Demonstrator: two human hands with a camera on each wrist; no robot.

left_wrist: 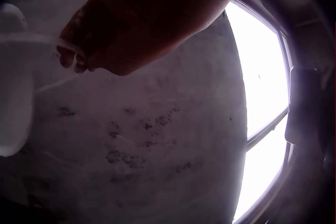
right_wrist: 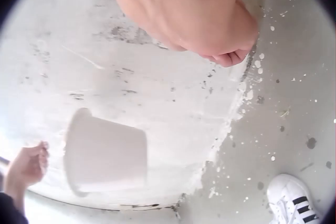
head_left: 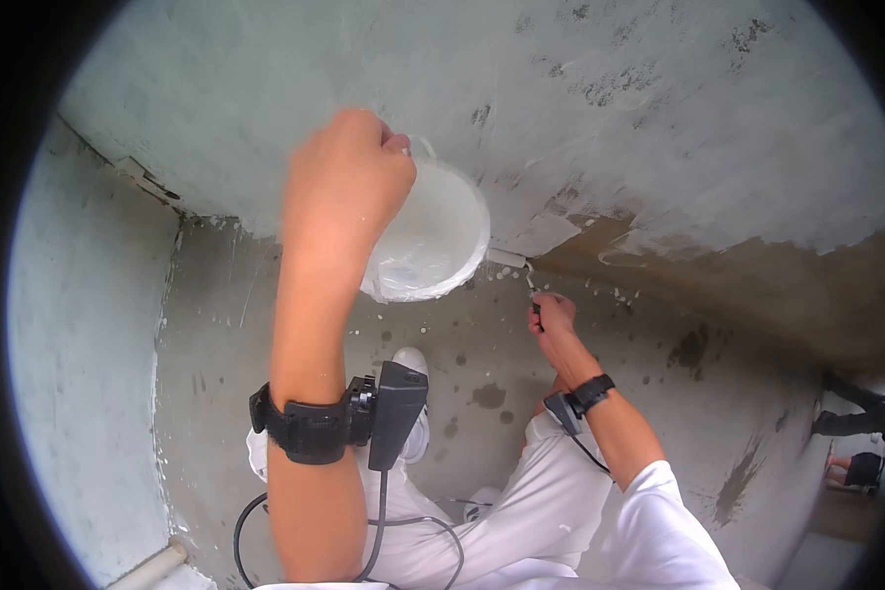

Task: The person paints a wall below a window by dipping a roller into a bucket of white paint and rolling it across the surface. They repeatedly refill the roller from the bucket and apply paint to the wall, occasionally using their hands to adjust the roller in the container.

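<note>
The left hand (head_left: 346,182) grips the handle (head_left: 422,147) of a white bucket (head_left: 441,231), which hangs off the floor with whitish material inside. In the left wrist view the fingers of that hand (left_wrist: 126,29) curl round the handle beside the bucket (left_wrist: 16,98). The right hand (head_left: 558,315) holds a small paint roller by its dark grip; the white roller sleeve (head_left: 506,258) lies low, where wall and floor meet, right of the bucket. In the right wrist view the right hand (right_wrist: 194,14) is curled and hides the roller; the bucket (right_wrist: 107,153) hangs at lower left.
A wall (head_left: 610,118) with pale coating and dark patches runs along the front, another wall (head_left: 88,295) on the left. White drips and dark stains spot the grey floor (head_left: 482,344). A pipe (head_left: 152,567) lies at lower left; people (head_left: 860,418) are at far right.
</note>
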